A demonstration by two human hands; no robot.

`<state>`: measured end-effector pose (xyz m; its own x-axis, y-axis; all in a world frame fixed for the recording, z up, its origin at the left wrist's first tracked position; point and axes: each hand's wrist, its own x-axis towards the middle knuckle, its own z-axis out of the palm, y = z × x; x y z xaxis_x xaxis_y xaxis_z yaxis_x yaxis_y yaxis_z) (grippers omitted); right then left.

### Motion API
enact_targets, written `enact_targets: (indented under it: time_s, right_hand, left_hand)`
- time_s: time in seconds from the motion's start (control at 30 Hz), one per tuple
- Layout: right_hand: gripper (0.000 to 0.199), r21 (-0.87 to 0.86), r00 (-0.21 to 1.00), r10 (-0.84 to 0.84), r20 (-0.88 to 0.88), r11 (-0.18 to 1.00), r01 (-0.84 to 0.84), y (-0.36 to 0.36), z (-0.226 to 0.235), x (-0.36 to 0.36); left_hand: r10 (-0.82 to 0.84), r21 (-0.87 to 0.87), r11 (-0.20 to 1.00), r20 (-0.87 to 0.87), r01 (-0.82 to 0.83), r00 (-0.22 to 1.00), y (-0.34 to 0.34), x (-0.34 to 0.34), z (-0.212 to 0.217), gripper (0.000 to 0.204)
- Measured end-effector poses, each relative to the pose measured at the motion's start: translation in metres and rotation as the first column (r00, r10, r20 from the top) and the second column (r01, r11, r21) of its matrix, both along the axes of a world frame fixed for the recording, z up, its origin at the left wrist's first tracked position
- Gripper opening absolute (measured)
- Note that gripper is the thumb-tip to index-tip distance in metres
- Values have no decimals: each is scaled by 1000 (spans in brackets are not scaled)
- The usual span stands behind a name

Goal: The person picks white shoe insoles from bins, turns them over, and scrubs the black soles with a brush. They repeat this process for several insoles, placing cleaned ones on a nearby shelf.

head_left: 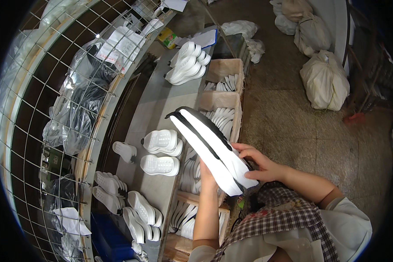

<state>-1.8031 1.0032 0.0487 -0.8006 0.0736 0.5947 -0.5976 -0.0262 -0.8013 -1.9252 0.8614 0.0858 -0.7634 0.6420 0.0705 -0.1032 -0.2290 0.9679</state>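
Holds the black-trimmed white soles point(217, 145) between left hand point(208, 178), partly hidden behind, and right hand point(262, 167), fingers spread along one side, near the bench point(155, 105), apparently aligning or checking, next probably needing an even, steady grip.

The person is wearing an off-white shirt point(270, 242) with short, loose sleeves; the right sleeve point(347, 225) is flaring widely, while the left sleeve point(204, 254) is showing only as a small piece at the near edge. Over the shirt, a plaid apron point(288, 218) is displaying dark brownish and white checks, its pattern running nearward on the right. A small reddish patch point(260, 214) is standing out toward its left. Both forearms are going uncovered, and the left hand point(208, 177) and right hand point(262, 166) are wearing no gloves.
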Motion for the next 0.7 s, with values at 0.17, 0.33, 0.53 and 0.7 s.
enact_targets:
  time_s: [0.17,0.33,0.53,0.7]
  right_hand:
    - [47,145,988,-125,-87,980,136,0,-7,2]
    - [50,157,979,-153,-135,972,173,1,-12,1]
    - [52,176,976,-201,-81,961,212,-6,-1,5]
    - [71,-686,961,141,236,725,62,4,24,12]
  left_hand:
    - [66,30,997,8,-67,998,-2,-4,-21,45]
    - [111,92,990,-4,-110,994,-4,-11,-45,43]
    - [-132,305,949,149,82,980,6,-20,-53,28]
    - [-115,486,864,448,-134,887,6,-6,-28,19]
